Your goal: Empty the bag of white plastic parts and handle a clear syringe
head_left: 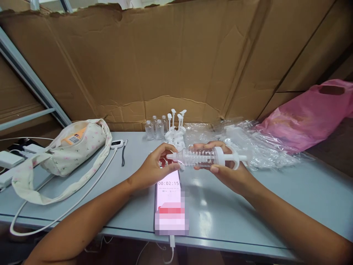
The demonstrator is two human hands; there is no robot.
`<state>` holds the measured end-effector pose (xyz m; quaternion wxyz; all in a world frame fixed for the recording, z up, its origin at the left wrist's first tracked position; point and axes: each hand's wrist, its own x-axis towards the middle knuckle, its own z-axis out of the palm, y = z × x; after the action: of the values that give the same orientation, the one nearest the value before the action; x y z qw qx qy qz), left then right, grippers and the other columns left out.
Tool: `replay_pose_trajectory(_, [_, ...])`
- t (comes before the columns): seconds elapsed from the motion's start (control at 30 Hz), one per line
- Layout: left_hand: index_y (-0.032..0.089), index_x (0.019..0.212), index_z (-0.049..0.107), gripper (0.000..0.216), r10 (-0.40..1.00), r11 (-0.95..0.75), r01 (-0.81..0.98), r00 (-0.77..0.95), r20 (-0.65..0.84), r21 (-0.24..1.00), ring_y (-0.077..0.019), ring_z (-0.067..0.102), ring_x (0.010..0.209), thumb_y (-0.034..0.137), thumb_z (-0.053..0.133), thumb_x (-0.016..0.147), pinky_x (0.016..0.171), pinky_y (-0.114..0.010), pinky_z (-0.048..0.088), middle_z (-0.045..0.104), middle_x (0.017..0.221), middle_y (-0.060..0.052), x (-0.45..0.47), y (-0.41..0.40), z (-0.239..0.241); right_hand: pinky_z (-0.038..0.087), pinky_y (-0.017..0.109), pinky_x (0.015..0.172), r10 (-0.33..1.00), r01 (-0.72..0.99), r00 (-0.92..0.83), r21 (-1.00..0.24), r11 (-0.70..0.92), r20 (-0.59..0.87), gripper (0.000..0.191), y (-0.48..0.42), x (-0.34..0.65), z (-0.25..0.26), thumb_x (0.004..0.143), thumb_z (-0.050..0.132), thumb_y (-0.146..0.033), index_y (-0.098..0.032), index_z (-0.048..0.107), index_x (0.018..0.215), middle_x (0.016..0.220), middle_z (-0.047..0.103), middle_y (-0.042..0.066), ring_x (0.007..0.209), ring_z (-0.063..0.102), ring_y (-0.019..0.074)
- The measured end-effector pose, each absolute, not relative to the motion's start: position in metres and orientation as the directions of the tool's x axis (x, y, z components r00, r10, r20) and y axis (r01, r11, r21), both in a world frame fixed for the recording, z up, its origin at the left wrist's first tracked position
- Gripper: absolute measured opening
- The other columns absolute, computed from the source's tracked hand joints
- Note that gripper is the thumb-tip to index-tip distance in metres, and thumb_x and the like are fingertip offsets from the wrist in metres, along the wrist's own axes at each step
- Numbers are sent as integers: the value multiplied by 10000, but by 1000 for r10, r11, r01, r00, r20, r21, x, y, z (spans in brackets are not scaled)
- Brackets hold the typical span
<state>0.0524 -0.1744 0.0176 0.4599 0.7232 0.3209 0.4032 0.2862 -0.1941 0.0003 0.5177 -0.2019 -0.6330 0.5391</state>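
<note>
I hold a clear plastic syringe-like dispenser (pixel 202 157) sideways above the table. My right hand (pixel 226 173) is wrapped round its ribbed barrel near the white finger rings. My left hand (pixel 156 167) pinches the white nozzle tip at the dispenser's left end. Under my hands lies a phone (pixel 168 200) with a timer on its screen.
Small clear bottles (pixel 154 129) and white plunger parts (pixel 176 127) stand at the back of the grey table (pixel 275 206). Clear plastic bags (pixel 248 145) and a pink bag (pixel 309 117) lie right. A floral cloth bag (pixel 74 147) and white cable (pixel 82 195) lie left. Cardboard lines the back.
</note>
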Motion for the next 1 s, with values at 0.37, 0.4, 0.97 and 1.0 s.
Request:
replay_pose_trajectory(0.37, [157, 721, 548, 400, 826, -371, 232, 525, 205, 899, -116, 490, 627, 505, 450, 892, 624, -253, 366, 530, 647, 8, 49, -174, 21, 558, 399, 841, 832, -350, -375, -893, 282, 409, 316, -197, 280, 1, 797, 698, -262, -335, 594, 1086, 1296, 555, 20, 1028, 620, 200])
replay_pose_trajectory(0.4, [159, 681, 529, 449, 821, -335, 215, 545, 172, 917, -111, 471, 588, 537, 417, 896, 614, -253, 362, 502, 590, 17, 49, -172, 20, 553, 412, 847, 825, -337, -385, -895, 291, 413, 323, -197, 281, -1, 803, 693, -255, -334, 587, 1097, 1307, 543, 25, 1006, 629, 199])
replay_pose_trajectory(0.97, [187, 923, 599, 219, 854, -448, 249, 405, 328, 859, -157, 571, 837, 301, 686, 757, 734, -266, 422, 632, 879, -14, 48, -172, 20, 569, 343, 852, 852, -397, -333, -880, 261, 403, 306, -197, 274, 3, 770, 727, -248, -337, 607, 1038, 1280, 577, -14, 1133, 576, 185])
replay_pose_trajectory(1.0, [179, 900, 608, 207, 852, -433, 241, 425, 307, 868, -153, 568, 811, 341, 661, 782, 724, -265, 416, 631, 850, -15, 48, -171, 20, 569, 342, 851, 850, -401, -335, -878, 261, 405, 306, -197, 274, 3, 771, 726, -246, -336, 608, 1039, 1281, 577, -12, 1130, 578, 185])
